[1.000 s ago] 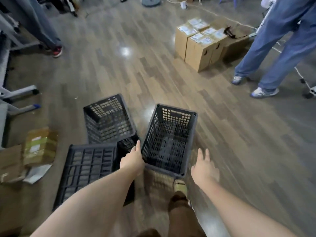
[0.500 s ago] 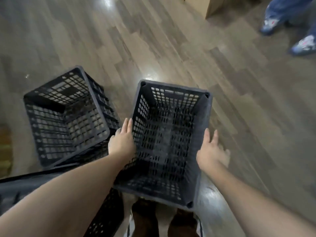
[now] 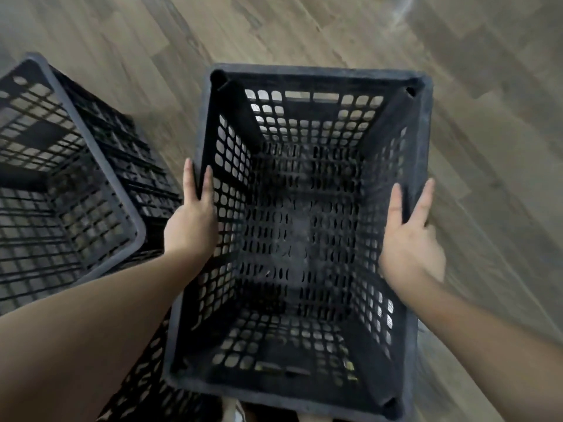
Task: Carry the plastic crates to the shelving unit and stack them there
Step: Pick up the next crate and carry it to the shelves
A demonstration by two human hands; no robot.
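A dark grey slotted plastic crate (image 3: 304,86) fills the middle of the head view, open side up and empty. My left hand (image 3: 192,220) clasps its left rim, thumb inside and fingers outside. On the right rim sits my right hand (image 3: 409,239), thumb inside the wall and fingers wrapped outside. A second crate (image 3: 100,166) of the same kind stands to the left, tilted. Part of a third crate (image 3: 143,385) shows under my left forearm at the bottom. The shelving unit is out of view.
Wood-pattern plank floor (image 3: 335,28) surrounds the crates, with open floor ahead and to the right. My shoe tip (image 3: 239,414) shows just below the held crate.
Both hands have gone from beside the crate to gripping its side rims. The view has dropped closer, so the boxes and the other people's feet have left the frame.
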